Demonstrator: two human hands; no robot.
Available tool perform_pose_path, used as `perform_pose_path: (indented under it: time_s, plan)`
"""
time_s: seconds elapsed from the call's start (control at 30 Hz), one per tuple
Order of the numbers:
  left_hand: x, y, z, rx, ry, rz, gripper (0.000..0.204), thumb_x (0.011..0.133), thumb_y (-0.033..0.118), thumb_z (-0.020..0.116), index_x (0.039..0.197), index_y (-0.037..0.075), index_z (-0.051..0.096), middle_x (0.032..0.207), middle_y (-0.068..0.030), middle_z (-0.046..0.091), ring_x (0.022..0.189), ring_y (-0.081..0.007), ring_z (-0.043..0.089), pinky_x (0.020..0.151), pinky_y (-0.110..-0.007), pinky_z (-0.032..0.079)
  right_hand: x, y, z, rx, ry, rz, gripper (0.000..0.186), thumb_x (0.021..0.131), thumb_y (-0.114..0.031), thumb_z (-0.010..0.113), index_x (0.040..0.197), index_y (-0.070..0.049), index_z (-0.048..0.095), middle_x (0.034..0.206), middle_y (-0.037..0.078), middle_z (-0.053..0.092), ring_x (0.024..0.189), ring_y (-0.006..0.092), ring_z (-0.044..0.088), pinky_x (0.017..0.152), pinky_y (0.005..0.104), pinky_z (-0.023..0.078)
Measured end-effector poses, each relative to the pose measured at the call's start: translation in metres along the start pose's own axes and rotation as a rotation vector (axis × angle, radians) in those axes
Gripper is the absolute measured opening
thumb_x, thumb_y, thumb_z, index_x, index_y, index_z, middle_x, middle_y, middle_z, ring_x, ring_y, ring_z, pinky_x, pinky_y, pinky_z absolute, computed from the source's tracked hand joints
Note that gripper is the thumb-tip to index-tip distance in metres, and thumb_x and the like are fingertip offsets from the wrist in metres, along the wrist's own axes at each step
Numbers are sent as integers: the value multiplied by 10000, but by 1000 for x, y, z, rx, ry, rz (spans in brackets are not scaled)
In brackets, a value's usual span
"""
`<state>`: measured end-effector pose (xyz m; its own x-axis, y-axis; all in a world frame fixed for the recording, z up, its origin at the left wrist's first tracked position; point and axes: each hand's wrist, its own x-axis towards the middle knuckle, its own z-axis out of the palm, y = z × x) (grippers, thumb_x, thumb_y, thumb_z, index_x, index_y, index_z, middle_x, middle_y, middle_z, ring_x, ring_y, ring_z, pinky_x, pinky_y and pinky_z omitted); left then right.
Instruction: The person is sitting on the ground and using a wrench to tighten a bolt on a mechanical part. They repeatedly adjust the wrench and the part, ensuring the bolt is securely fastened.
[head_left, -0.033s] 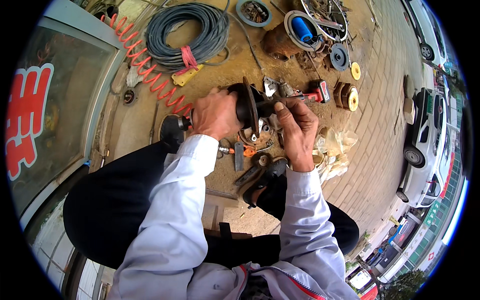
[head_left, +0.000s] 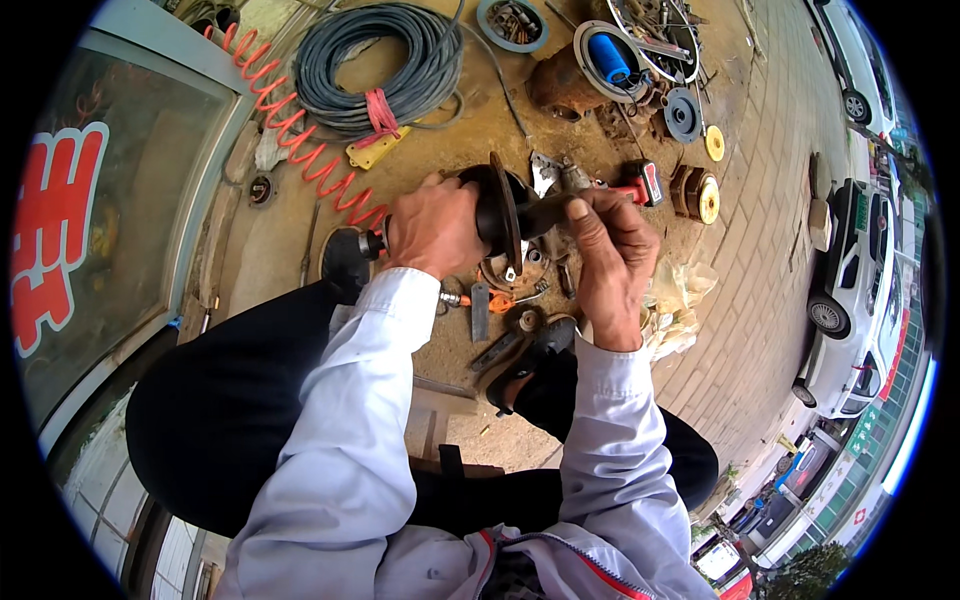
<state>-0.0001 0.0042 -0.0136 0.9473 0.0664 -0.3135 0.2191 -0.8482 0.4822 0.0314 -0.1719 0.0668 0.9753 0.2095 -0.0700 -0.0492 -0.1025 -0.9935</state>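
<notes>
My left hand (head_left: pixel 432 228) is wrapped round a dark round metal part with a wide rusty flange (head_left: pixel 504 215), held up above the ground with the flange edge-on. From the flange's right side a dark, smooth piece (head_left: pixel 543 213) sticks out, and my right hand (head_left: pixel 615 255) pinches its outer end between thumb and fingers. Whether that piece is fixed to the flanged part cannot be made out. Below the flange, partly hidden, lies a round metal piece (head_left: pixel 527 262) among loose parts. A metal rod end (head_left: pixel 372 243) shows left of my left hand.
A coiled dark hose (head_left: pixel 375 70) and a red spiral air hose (head_left: pixel 300 140) lie at the far left. A red-and-black power tool (head_left: pixel 640 185), a copper-coloured coil (head_left: pixel 695 193) and bowls of parts (head_left: pixel 512 22) lie beyond. Crumpled plastic (head_left: pixel 675 310) is at right, near my shoe (head_left: pixel 545 350).
My right hand has moved a little to the right, away from the flange, still pinching the dark piece. My left hand and the flanged part have hardly moved.
</notes>
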Motion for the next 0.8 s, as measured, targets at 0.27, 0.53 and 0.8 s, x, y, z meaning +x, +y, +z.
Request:
perform_pose_path:
  time_s: [0.27,0.53,0.8]
  plan:
    - [-2,0,-1,24,43,23,396,693,286,830,1017,85,723,1027,-98,732,1053,-310,674,836,-456,582,53,41,9,-355,-5,-42,138,989,-114,679,948,18,664,760,64,645,709,121,583,639,300,472]
    - [-2,3,-4,-16,-5,-13,491,673,334,874,1063,74,730,1044,-114,731,1068,-330,661,871,-462,568,59,81,5,-862,-177,-497,192,796,-13,748,943,-31,627,880,168,634,793,390,638,689,471,514]
    - [-1,4,-2,-22,16,-1,486,664,333,875,1059,88,730,1038,-107,732,1061,-324,664,873,-454,569,58,69,-11,-1083,-468,-669,182,792,-85,721,943,-42,629,864,118,550,869,357,608,706,459,520]
